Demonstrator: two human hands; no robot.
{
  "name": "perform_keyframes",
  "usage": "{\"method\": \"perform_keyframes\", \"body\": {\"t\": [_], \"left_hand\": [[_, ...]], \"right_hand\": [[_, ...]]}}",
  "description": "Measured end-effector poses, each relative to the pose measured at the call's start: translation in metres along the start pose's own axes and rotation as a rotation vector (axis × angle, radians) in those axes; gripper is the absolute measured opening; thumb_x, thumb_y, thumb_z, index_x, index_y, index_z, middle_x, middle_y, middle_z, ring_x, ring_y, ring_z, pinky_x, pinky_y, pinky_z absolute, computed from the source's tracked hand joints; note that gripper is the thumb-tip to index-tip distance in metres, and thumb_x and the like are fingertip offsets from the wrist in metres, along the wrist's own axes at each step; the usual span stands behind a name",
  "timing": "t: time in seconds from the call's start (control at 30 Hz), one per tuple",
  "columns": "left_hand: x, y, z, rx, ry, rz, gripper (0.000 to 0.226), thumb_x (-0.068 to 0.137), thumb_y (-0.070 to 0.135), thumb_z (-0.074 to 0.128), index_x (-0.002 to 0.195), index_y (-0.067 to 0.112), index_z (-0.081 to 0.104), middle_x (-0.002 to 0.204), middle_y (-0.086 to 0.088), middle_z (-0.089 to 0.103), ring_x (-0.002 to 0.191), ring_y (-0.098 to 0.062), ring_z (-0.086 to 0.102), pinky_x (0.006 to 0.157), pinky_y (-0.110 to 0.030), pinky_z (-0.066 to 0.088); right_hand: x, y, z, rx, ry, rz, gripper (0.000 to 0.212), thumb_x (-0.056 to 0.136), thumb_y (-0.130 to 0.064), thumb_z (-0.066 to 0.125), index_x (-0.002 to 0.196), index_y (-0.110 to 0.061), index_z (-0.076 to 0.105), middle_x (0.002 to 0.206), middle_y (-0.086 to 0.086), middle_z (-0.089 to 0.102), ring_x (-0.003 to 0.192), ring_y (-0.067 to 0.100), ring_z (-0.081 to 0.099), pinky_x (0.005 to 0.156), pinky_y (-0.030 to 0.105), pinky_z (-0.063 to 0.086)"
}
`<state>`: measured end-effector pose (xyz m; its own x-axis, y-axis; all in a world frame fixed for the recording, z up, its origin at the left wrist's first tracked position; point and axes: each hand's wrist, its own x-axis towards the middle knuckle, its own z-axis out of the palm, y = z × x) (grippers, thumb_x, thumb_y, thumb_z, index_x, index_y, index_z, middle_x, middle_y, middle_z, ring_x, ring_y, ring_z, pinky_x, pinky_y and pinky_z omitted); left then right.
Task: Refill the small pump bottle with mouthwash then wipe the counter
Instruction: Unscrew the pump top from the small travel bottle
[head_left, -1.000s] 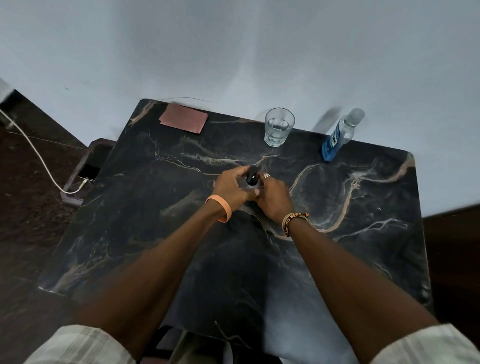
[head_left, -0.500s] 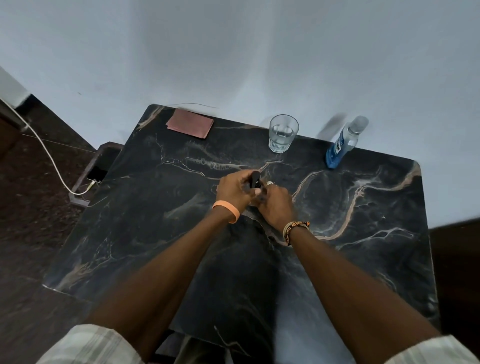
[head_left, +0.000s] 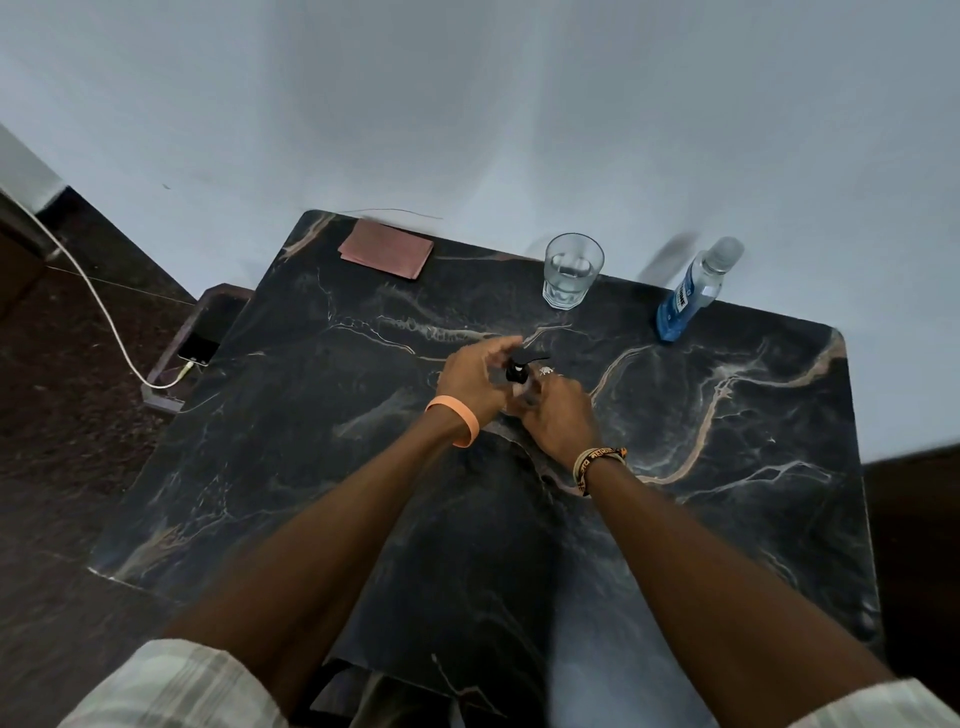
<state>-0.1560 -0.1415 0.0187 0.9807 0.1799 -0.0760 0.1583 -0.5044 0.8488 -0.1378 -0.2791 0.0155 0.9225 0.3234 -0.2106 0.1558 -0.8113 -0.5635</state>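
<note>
The small clear pump bottle (head_left: 519, 389) with a black pump head stands in the middle of the black marble counter (head_left: 737, 478). My right hand (head_left: 558, 418) grips its body from the right. Just left of the pump head, my left hand (head_left: 470, 379) has its fingers spread and curved around the head without closing on it. The mouthwash bottle (head_left: 688, 293), clear with blue liquid and a clear cap, stands at the back right. A folded pink cloth (head_left: 387, 249) lies at the back left corner.
A drinking glass (head_left: 571, 270) with some clear liquid stands at the back, between cloth and mouthwash. A pale wall runs right behind the counter. Left of the counter, lower down, a phone (head_left: 200, 345) lies on a small stand with a white cable (head_left: 98, 301).
My left hand, earlier wrapped over the pump head, has opened its fingers, and the black head with its nozzle now shows. My right hand keeps its hold on the bottle.
</note>
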Motion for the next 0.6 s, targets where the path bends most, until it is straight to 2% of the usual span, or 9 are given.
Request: {"method": "perform_keyframes", "body": {"t": [0.1,0.17,0.23,0.3,0.37,0.43,0.53,0.6], "left_hand": [[0.0000,0.0022,-0.0002,0.113,0.016,0.036,0.071,0.058,0.021,0.088,0.123,0.018,0.060,0.115,-0.001,0.064,0.103,-0.015,0.060,0.091,-0.029,0.048],[-0.0010,0.0019,0.0023,0.049,0.021,0.014,0.076,0.059,0.018,0.087,0.129,0.015,0.055,0.122,-0.003,0.060,0.108,-0.013,0.057,0.095,-0.026,0.046],[-0.0003,0.0017,0.0034,-0.012,0.036,-0.013,0.066,0.063,0.013,0.085,0.125,0.015,0.059,0.117,-0.002,0.065,0.106,-0.014,0.061,0.095,-0.032,0.050],[-0.0004,0.0030,0.0029,0.039,0.041,-0.014,0.058,0.060,0.016,0.086,0.114,0.018,0.064,0.107,-0.001,0.067,0.098,-0.017,0.062,0.089,-0.040,0.052],[0.0003,0.0035,0.0025,0.073,0.026,-0.006,0.072,0.056,0.019,0.088,0.122,0.019,0.059,0.113,-0.003,0.061,0.106,-0.020,0.058,0.095,-0.040,0.049],[0.0004,0.0035,0.0034,-0.034,0.010,-0.060,0.082,0.058,0.013,0.088,0.132,0.014,0.051,0.122,-0.006,0.060,0.113,-0.018,0.057,0.100,-0.037,0.047],[0.0006,0.0016,0.0036,-0.090,0.040,-0.103,0.074,0.061,0.010,0.087,0.127,0.015,0.055,0.111,-0.005,0.069,0.101,-0.013,0.063,0.094,-0.036,0.052],[-0.0004,0.0023,0.0029,-0.118,0.030,-0.133,0.085,0.058,0.012,0.089,0.133,0.014,0.050,0.120,-0.002,0.064,0.104,-0.012,0.061,0.093,-0.031,0.051]], "right_hand": [[0.0010,0.0006,0.0012,-0.005,0.006,-0.018,0.030,0.087,-0.025,0.066,0.113,-0.010,0.063,0.100,0.014,0.070,0.093,0.034,0.065,0.078,0.043,0.053],[0.0019,0.0010,0.0015,0.001,0.000,-0.009,0.031,0.086,-0.025,0.067,0.113,-0.011,0.063,0.100,0.013,0.070,0.093,0.033,0.065,0.079,0.043,0.053],[0.0029,0.0020,0.0019,0.011,-0.002,-0.001,0.029,0.085,-0.028,0.069,0.108,-0.012,0.065,0.099,0.012,0.071,0.091,0.032,0.065,0.077,0.043,0.054],[0.0026,0.0030,0.0026,0.012,0.009,-0.007,0.025,0.084,-0.029,0.068,0.101,-0.012,0.064,0.093,0.012,0.070,0.085,0.032,0.065,0.072,0.042,0.054],[0.0022,0.0040,0.0037,0.010,0.023,-0.029,0.023,0.084,-0.026,0.066,0.101,-0.012,0.063,0.089,0.013,0.069,0.082,0.033,0.064,0.069,0.041,0.053],[0.0023,0.0048,0.0040,0.015,0.014,-0.034,0.026,0.084,-0.026,0.066,0.106,-0.013,0.064,0.090,0.012,0.070,0.084,0.033,0.065,0.070,0.042,0.054],[0.0031,0.0053,0.0042,0.040,0.017,-0.034,0.030,0.083,-0.032,0.071,0.107,-0.015,0.065,0.092,0.010,0.071,0.084,0.030,0.066,0.072,0.042,0.055],[0.0040,0.0060,0.0056,0.026,0.013,-0.043,0.030,0.083,-0.032,0.071,0.106,-0.015,0.065,0.092,0.011,0.072,0.085,0.031,0.067,0.072,0.041,0.055]]}}
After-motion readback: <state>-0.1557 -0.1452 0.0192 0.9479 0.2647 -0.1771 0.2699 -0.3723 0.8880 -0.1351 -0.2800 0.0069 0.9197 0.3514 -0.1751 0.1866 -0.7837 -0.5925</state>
